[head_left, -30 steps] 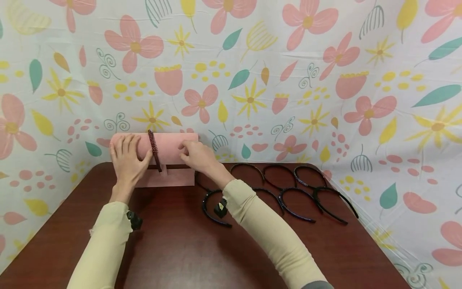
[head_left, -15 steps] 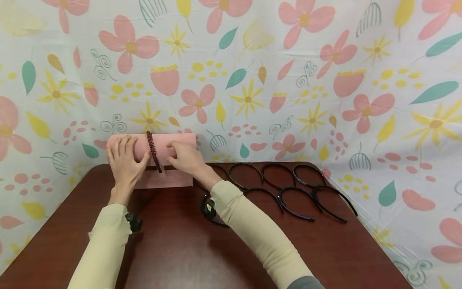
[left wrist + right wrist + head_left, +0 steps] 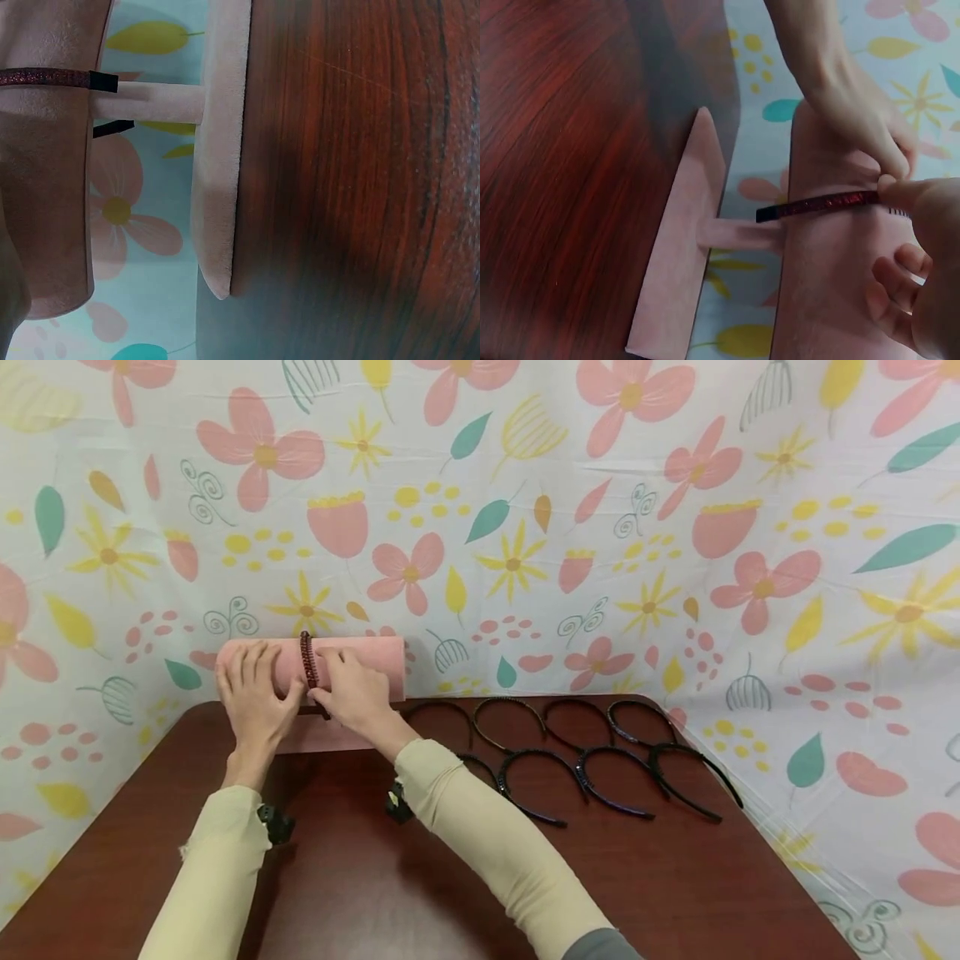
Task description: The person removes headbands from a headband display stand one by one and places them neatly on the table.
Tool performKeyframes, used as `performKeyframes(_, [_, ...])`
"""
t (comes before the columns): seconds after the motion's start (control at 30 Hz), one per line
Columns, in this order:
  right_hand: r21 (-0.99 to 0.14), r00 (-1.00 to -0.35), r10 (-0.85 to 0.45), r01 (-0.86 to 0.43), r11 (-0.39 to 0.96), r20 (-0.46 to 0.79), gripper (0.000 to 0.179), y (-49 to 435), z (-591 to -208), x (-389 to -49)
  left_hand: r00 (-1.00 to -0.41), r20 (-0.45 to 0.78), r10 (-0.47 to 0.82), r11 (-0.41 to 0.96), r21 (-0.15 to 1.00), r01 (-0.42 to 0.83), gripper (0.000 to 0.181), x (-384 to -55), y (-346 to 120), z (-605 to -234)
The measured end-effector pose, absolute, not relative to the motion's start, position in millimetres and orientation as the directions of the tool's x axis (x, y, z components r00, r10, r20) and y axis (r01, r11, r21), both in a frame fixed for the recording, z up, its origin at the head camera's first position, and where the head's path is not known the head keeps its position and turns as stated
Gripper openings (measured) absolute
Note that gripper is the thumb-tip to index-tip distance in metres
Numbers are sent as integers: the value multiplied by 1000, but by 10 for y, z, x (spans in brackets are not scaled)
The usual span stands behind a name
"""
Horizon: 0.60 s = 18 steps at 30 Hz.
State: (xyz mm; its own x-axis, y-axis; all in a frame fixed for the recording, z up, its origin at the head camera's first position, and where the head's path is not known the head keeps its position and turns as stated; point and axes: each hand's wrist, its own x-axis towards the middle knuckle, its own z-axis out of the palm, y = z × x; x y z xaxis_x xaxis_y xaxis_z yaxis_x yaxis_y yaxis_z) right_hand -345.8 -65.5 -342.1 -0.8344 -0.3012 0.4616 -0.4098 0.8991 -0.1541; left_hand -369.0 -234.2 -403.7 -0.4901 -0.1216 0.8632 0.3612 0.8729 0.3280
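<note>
A pink padded headband stand (image 3: 382, 660), a horizontal roll on a post and flat base, stands at the back left of the table. Over the roll sits a dark red beaded headband (image 3: 307, 658), its ends hanging down by the post. My left hand (image 3: 257, 697) grips the roll's left part, fingers over the top and thumb beside the headband. My right hand (image 3: 358, 689) holds the headband from its right side, the thumb on the band (image 3: 825, 204) in the right wrist view. The left wrist view catches both black ends of the headband (image 3: 52, 77) beside the post.
Several dark headbands (image 3: 618, 750) lie in two rows on the brown wooden table (image 3: 337, 877), to the right of the stand. Behind the table hangs a flower-patterned cloth (image 3: 487, 518).
My right hand has moved left along the roll to the headband and taken hold of it. The headband stands straighter now. My left hand stays on the roll.
</note>
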Motion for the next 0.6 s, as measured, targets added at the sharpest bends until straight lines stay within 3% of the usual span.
performKeyframes(0.23, [-117,-833,-263,-360,925,486,52,-751,-3453,-3470,-500,859,-112,871,327,367,63,-3688,-2374,-4049])
performKeyframes(0.6, [-99,-774,-325,-443,891,543,62,-670,-3527,-3491,-514,851,-111,872,332,360,61,-3659,-2382,-4032])
